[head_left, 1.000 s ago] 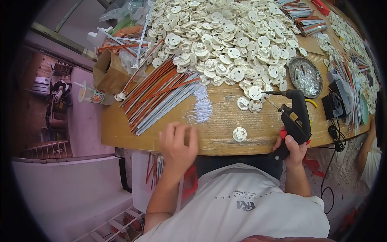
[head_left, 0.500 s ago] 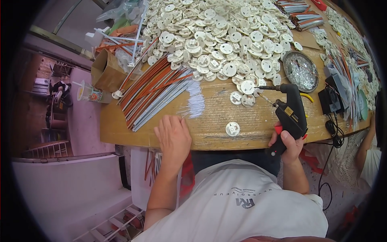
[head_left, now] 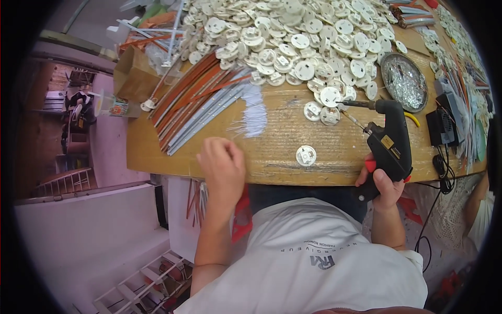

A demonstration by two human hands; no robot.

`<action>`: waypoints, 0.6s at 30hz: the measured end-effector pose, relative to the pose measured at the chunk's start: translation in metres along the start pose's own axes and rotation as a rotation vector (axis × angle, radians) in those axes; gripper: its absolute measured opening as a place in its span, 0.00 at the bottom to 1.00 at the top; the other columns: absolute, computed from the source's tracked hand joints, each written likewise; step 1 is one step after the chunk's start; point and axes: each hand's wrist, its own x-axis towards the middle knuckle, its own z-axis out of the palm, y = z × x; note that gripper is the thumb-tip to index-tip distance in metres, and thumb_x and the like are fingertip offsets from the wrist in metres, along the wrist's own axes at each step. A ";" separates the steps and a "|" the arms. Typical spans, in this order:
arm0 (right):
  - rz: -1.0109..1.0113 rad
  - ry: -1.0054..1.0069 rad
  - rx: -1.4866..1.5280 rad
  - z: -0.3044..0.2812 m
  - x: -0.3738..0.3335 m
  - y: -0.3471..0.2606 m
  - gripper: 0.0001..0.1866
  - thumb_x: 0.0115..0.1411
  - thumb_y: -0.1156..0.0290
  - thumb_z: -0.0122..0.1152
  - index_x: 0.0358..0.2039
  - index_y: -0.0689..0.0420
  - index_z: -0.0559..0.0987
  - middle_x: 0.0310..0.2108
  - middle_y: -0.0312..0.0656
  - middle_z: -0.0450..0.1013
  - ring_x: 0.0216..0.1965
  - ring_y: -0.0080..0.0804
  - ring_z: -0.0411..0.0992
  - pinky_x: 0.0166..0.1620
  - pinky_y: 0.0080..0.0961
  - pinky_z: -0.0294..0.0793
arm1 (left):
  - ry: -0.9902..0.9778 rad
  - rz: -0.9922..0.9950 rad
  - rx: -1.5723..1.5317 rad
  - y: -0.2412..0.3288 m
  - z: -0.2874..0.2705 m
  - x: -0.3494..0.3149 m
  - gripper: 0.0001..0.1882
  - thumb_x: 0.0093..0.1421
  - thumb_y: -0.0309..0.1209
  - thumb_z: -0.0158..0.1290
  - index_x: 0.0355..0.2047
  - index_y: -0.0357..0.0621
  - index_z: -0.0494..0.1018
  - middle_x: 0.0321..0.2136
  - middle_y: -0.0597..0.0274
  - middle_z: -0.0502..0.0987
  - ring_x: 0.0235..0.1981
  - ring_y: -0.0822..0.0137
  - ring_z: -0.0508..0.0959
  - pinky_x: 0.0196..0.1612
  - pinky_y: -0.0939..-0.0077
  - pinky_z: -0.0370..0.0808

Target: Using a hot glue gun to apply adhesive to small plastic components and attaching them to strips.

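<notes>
My right hand (head_left: 388, 191) is wrapped around the grip of a black soldering gun (head_left: 393, 140) with a red trigger. The gun's tip points left, close to several white round discs (head_left: 330, 97) at the front of a big pile. My left hand (head_left: 222, 161) is at the table's near edge with its fingers curled in; whatever they may hold is hidden. Just beyond it lies a bundle of thin white wires (head_left: 255, 112). One separate white disc (head_left: 306, 155) with small parts on it lies between my hands.
Orange and white strips (head_left: 196, 102) lie at the left, beside a cardboard box (head_left: 135, 73). At the right are a round metal tray (head_left: 405, 81) of small shiny pieces, a black power unit (head_left: 440, 125) with a cable, and more strips. Another person's arm shows at the far right.
My left hand's fingers, stretched over the table before, are now curled in. My right hand still grips the soldering gun. The whole view has shifted slightly.
</notes>
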 end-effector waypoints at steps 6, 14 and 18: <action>0.032 -0.036 -0.025 0.005 0.001 -0.008 0.25 0.62 0.68 0.61 0.55 0.72 0.72 0.46 0.55 0.75 0.25 0.37 0.77 0.27 0.32 0.81 | 0.000 -0.254 -0.225 -0.001 -0.014 0.011 0.04 0.69 0.24 0.55 0.39 0.35 0.72 0.31 0.47 0.79 0.31 0.46 0.80 0.35 0.57 0.75; 0.027 -0.041 -0.032 0.004 -0.004 -0.008 0.27 0.61 0.68 0.63 0.57 0.71 0.72 0.46 0.54 0.76 0.26 0.37 0.77 0.29 0.30 0.80 | 0.016 -0.007 -0.480 0.024 -0.007 0.007 0.05 0.66 0.19 0.58 0.42 0.33 0.79 0.34 0.51 0.82 0.32 0.60 0.82 0.35 0.71 0.77; 0.124 -0.118 -0.174 0.000 -0.010 -0.022 0.39 0.56 0.62 0.73 0.63 0.70 0.70 0.49 0.55 0.77 0.28 0.33 0.77 0.32 0.28 0.81 | -0.168 0.033 -0.735 0.048 0.001 -0.004 0.05 0.65 0.16 0.59 0.40 0.33 0.80 0.35 0.57 0.80 0.34 0.69 0.79 0.37 0.79 0.74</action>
